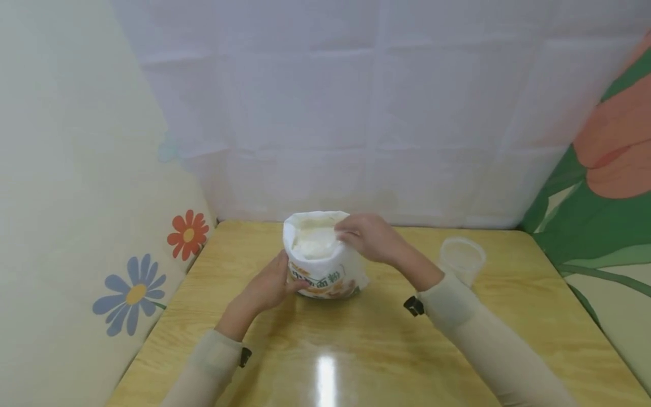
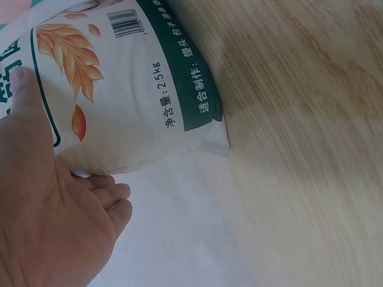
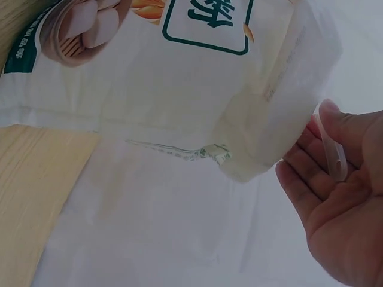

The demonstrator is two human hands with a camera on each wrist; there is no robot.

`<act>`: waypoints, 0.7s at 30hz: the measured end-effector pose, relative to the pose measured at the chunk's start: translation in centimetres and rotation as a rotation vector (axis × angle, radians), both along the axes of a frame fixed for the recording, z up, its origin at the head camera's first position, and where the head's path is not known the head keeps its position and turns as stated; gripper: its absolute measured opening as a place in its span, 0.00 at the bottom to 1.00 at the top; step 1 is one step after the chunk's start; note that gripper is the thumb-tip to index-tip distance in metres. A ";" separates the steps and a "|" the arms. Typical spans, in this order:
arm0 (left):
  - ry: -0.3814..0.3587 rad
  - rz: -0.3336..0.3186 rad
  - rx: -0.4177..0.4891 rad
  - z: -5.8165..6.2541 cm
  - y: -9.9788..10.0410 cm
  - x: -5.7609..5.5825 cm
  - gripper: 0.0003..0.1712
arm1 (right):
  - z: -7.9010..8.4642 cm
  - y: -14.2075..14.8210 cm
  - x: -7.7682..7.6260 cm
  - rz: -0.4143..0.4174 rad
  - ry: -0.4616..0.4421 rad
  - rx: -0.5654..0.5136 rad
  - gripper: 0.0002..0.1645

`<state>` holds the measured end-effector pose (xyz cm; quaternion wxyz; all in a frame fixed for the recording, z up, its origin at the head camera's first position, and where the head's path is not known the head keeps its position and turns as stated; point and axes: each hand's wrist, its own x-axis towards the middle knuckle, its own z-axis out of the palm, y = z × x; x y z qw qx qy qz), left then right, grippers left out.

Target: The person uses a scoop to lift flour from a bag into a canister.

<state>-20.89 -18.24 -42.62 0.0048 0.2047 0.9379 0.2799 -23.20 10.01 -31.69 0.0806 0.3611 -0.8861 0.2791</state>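
An open white paper bag of flour (image 1: 317,268) stands on the table, its rim rolled outward and pale flour (image 1: 312,243) showing inside. My left hand (image 1: 267,282) grips the bag's left side, the thumb on the printed front and the fingers behind. In the left wrist view the bag (image 2: 134,78) shows a barcode and a 2.5 kg marking. My right hand (image 1: 366,234) is at the right of the bag's mouth. Between its thumb and fingers it pinches the slim handle of a white plastic spoon (image 3: 333,152); the other end is hidden by the bag's rim.
A clear plastic tub (image 1: 463,257) stands on the wooden table (image 1: 407,362) to the right, partly behind my right forearm. A white cloth (image 1: 305,113) hangs along the table's back edge. Walls with painted flowers rise on both sides.
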 end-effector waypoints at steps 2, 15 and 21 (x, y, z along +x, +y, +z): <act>0.007 0.000 0.007 0.1 0.0 0.0 0.57 | -0.1 0.3 -0.1 -0.010 -0.010 -0.046 0.17; 0.002 -0.020 0.017 -0.1 0.0 -0.2 0.55 | -1.0 1.5 -0.4 -0.086 -0.051 -0.182 0.16; 0.015 -0.034 0.019 -0.1 -0.1 -0.1 0.55 | -1.5 1.8 -0.4 -0.103 -0.055 -0.230 0.16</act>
